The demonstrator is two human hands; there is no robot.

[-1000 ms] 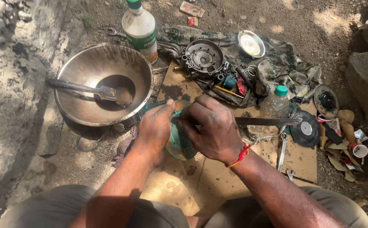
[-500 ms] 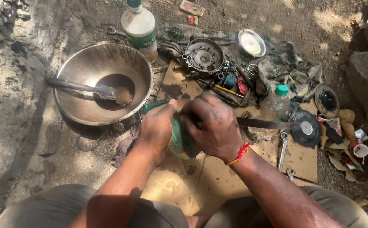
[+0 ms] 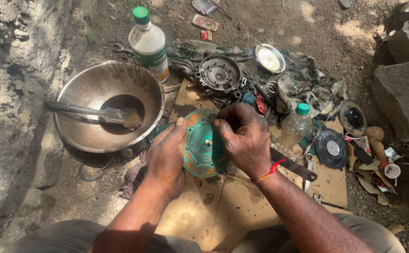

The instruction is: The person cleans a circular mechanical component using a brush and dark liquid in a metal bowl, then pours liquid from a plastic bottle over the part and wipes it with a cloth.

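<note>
A round green metal cover [image 3: 200, 145] with rusty patches and a short stud in its middle is held upright over a sheet of cardboard [image 3: 223, 206]. My left hand [image 3: 167, 157] grips its left rim. My right hand [image 3: 242, 138] rests on its right side, with thumb and fingertips pinched on a small dark part at the cover's upper edge. A long flat metal blade [image 3: 293, 165] runs out from under my right wrist.
A steel bowl [image 3: 75, 91] with dark liquid and a brush [image 3: 92, 112] stands at the left. A white bottle [image 3: 149, 42], a round engine part [image 3: 219, 73], a shiny lid [image 3: 270, 58], a clear bottle [image 3: 296, 125], black discs, rags and a large stone [image 3: 404, 93] lie behind and right.
The green cover has turned up so its face shows. My right hand has shifted to the cover's top edge, and my left hand has slid to its left rim.
</note>
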